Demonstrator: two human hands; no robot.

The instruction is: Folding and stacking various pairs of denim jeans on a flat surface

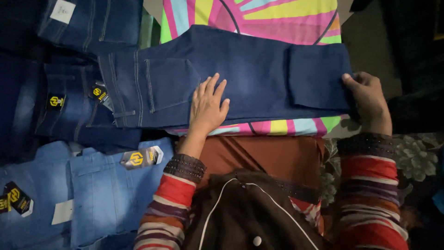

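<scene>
Our left grip lies flat, open-palmed, on dark folded jeans at frame centre; our right grip pinches their folded right end.

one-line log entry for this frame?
left hand: flat on folded dark blue denim jeans | right hand: grip on folded end

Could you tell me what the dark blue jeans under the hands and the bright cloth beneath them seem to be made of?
The dark blue jeans look like denim: matte weave, faded patches, pale double stitching at the pocket. The multicoloured cloth looks like smooth printed fabric, perhaps synthetic; its fibre cannot be told.
</scene>
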